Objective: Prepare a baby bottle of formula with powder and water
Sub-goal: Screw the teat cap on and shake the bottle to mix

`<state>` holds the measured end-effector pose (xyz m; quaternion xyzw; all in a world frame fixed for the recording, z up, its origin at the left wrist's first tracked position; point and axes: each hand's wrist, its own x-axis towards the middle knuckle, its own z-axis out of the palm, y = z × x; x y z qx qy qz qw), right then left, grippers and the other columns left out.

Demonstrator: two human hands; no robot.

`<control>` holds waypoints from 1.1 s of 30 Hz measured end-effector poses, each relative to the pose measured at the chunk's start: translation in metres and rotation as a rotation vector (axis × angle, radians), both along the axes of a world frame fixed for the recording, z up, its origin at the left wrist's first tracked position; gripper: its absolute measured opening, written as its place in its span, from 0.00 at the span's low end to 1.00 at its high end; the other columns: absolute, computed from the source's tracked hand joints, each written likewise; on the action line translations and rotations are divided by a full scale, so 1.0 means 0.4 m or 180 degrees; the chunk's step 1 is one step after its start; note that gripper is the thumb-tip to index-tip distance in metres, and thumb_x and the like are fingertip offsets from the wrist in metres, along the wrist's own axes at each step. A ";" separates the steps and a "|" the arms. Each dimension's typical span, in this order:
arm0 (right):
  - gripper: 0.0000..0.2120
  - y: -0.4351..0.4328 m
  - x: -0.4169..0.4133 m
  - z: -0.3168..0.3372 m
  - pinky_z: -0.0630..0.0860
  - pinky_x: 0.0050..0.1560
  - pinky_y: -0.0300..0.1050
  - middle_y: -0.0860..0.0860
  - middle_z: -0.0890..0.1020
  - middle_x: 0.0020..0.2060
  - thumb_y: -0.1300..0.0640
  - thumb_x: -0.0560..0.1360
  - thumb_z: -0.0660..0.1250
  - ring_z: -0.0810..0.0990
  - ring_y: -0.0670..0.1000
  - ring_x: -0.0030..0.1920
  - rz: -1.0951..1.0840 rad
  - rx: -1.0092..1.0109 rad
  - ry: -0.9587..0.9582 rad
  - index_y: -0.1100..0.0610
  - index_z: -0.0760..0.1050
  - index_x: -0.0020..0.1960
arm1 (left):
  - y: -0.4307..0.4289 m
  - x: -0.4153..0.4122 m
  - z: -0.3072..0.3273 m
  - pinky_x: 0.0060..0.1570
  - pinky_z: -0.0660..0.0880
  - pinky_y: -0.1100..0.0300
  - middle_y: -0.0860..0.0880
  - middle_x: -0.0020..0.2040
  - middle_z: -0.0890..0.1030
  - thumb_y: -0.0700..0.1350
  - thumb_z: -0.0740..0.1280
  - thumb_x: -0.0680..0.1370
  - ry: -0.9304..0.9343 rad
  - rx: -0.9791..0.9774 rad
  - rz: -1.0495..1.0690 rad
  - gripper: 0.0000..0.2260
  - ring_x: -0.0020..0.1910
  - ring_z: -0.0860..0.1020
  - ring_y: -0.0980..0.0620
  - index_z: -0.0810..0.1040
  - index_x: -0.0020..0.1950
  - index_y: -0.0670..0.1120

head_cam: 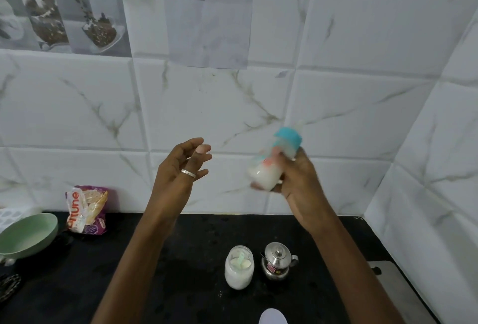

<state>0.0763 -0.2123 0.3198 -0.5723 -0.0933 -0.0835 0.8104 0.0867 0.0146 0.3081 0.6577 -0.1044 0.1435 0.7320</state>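
Note:
My right hand (pixel 297 181) grips a baby bottle (pixel 269 168) with a blue collar, raised in front of the tiled wall and tilted to the right. The bottle is blurred and holds white liquid in its lower part. My left hand (pixel 178 168), wearing a ring, hovers empty to the left of the bottle with fingers loosely apart. Below on the black counter stand a glass jar of white powder (pixel 238 270) with a pale green scoop inside and a small steel kettle (pixel 278 261) with its lid on.
A green bowl (pixel 25 235) sits at the counter's left edge, with a purple and white food packet (pixel 86 209) leaning on the wall behind it. A printed sheet (pixel 209 13) hangs on the tiles. A grey board (pixel 393 287) lies at the right. A white object (pixel 273 317) shows at the bottom edge.

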 end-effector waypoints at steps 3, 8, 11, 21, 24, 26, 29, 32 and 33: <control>0.24 -0.008 0.011 0.017 0.84 0.45 0.58 0.53 0.83 0.53 0.47 0.73 0.73 0.86 0.54 0.54 -0.0293 0.0416 -0.0047 0.55 0.72 0.64 | 0.001 0.000 0.001 0.55 0.82 0.58 0.58 0.58 0.86 0.59 0.67 0.79 0.0013 -0.0026 0.0011 0.18 0.61 0.84 0.56 0.79 0.66 0.53; 0.27 0.007 0.001 0.007 0.85 0.48 0.63 0.56 0.84 0.54 0.43 0.70 0.76 0.85 0.58 0.56 0.0130 -0.0548 0.0003 0.52 0.73 0.64 | -0.014 0.005 0.006 0.55 0.83 0.59 0.58 0.58 0.86 0.59 0.67 0.79 0.0002 -0.0059 -0.0001 0.19 0.61 0.84 0.55 0.79 0.67 0.52; 0.25 -0.006 0.015 0.028 0.84 0.45 0.59 0.49 0.85 0.48 0.44 0.74 0.75 0.86 0.56 0.53 -0.0286 0.0558 -0.0025 0.56 0.72 0.64 | -0.016 0.004 0.003 0.54 0.83 0.60 0.58 0.58 0.86 0.59 0.67 0.78 -0.0024 -0.0070 -0.0005 0.20 0.60 0.84 0.56 0.80 0.66 0.52; 0.27 -0.002 0.022 0.023 0.84 0.44 0.57 0.49 0.86 0.48 0.44 0.72 0.74 0.87 0.54 0.53 -0.0260 0.0469 -0.0030 0.55 0.71 0.65 | -0.021 0.003 0.003 0.53 0.83 0.62 0.58 0.57 0.86 0.59 0.67 0.78 -0.0028 -0.0066 0.0018 0.19 0.60 0.84 0.56 0.80 0.65 0.53; 0.29 0.011 0.011 0.010 0.85 0.47 0.56 0.53 0.83 0.56 0.41 0.70 0.76 0.86 0.54 0.56 -0.0063 -0.0568 -0.0017 0.51 0.71 0.65 | -0.018 0.006 0.004 0.52 0.83 0.62 0.58 0.58 0.86 0.56 0.67 0.80 0.0011 -0.0119 0.0059 0.16 0.60 0.84 0.56 0.80 0.66 0.52; 0.29 0.011 0.004 0.003 0.85 0.46 0.53 0.54 0.83 0.56 0.41 0.70 0.76 0.85 0.54 0.57 0.0131 -0.0850 0.0005 0.51 0.72 0.66 | -0.022 0.007 0.003 0.52 0.83 0.62 0.58 0.58 0.86 0.56 0.67 0.81 0.0012 -0.0099 0.0048 0.15 0.60 0.84 0.56 0.80 0.66 0.53; 0.27 -0.008 0.015 0.027 0.84 0.46 0.58 0.55 0.83 0.55 0.45 0.73 0.74 0.86 0.57 0.56 -0.0127 0.0355 -0.0005 0.56 0.71 0.67 | -0.027 0.001 0.001 0.53 0.83 0.60 0.57 0.58 0.86 0.58 0.67 0.79 -0.0003 -0.0076 0.0029 0.18 0.60 0.84 0.56 0.80 0.66 0.53; 0.24 -0.011 0.015 0.023 0.84 0.48 0.61 0.53 0.84 0.53 0.45 0.74 0.73 0.86 0.56 0.56 -0.0199 0.0202 -0.0080 0.54 0.71 0.65 | -0.024 -0.002 0.003 0.55 0.82 0.59 0.57 0.58 0.86 0.59 0.67 0.78 0.0001 -0.0093 0.0047 0.19 0.61 0.84 0.56 0.80 0.66 0.53; 0.25 -0.005 0.008 0.013 0.84 0.49 0.63 0.53 0.84 0.55 0.44 0.73 0.74 0.85 0.57 0.58 -0.0033 -0.0282 -0.0051 0.52 0.72 0.65 | -0.023 -0.002 0.003 0.54 0.82 0.59 0.57 0.58 0.86 0.59 0.67 0.79 -0.0002 -0.0100 0.0053 0.19 0.61 0.84 0.56 0.80 0.67 0.52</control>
